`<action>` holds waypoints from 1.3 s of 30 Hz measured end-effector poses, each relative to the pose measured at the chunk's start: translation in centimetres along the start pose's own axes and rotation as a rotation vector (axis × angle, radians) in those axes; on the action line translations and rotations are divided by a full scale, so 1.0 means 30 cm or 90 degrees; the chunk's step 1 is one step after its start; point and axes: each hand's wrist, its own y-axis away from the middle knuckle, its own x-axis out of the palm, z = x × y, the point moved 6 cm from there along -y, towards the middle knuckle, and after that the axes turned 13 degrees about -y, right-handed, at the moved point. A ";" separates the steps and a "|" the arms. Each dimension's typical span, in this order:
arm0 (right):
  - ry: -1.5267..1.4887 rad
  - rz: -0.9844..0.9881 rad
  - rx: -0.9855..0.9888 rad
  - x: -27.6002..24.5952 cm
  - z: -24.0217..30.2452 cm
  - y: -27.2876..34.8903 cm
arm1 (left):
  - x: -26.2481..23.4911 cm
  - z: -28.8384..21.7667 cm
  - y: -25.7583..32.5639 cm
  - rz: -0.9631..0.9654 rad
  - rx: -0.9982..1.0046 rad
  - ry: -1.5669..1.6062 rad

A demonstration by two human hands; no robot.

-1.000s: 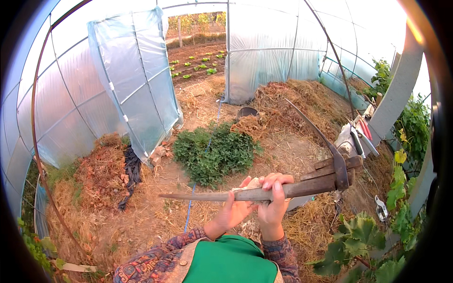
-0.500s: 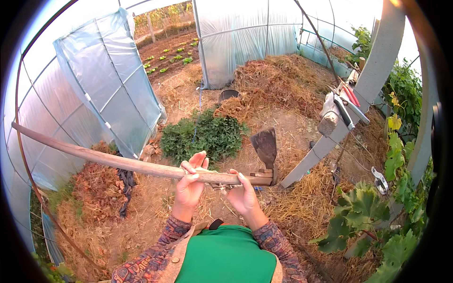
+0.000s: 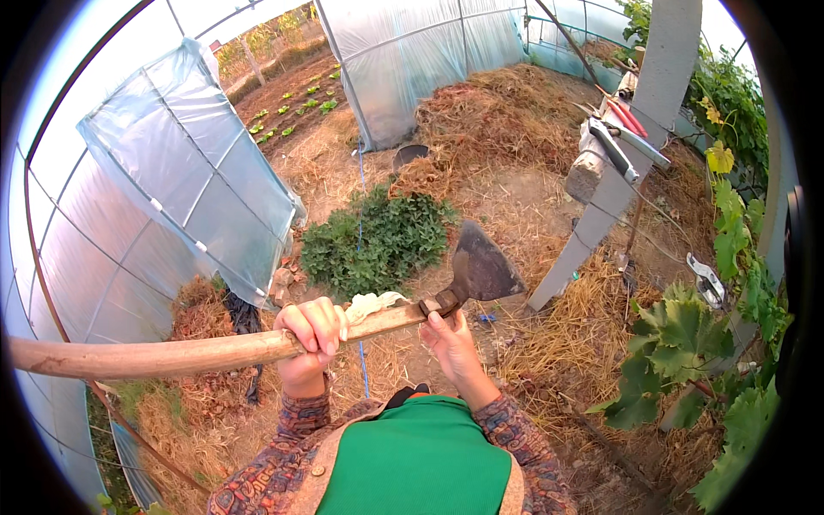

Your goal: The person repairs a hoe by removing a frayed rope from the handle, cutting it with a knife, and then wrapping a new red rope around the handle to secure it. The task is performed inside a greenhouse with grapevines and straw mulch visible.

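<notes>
A hoe with a long wooden handle (image 3: 172, 359) lies across in front of me, its dark metal blade (image 3: 485, 264) at the right end. My left hand (image 3: 311, 339) is wrapped round the handle. Close beside its fingers, a crumpled pale cloth-like piece (image 3: 373, 305) rests along the top of the wood. My right hand (image 3: 455, 348) holds the hoe from beneath near the metal collar (image 3: 443, 303), thumb against it; its other fingers are partly hidden. The handle's far left end runs out past the picture's dark rim.
Green bushy plants (image 3: 378, 240) grow ahead. A plastic-covered door panel (image 3: 184, 167) stands at left. On the right, a slanted grey post (image 3: 592, 236) stands by a wooden beam bearing red-handled tools (image 3: 627, 118). Hand pruners (image 3: 706, 281) hang near vine leaves (image 3: 678, 339).
My left hand has gone from an opened hold under the handle to a closed grip over it. The hoe has turned, its blade now facing right and its left end lower and nearer.
</notes>
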 end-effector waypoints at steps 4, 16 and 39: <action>0.034 -0.017 -0.052 0.031 0.024 0.007 | 0.057 -0.055 -0.028 -0.033 0.023 -0.019; 0.074 0.072 -0.216 0.110 0.191 0.051 | -0.072 -0.090 -0.044 -0.239 0.049 0.055; 0.062 0.149 -0.267 0.115 0.246 0.147 | -0.140 0.014 -0.101 -0.112 0.030 0.225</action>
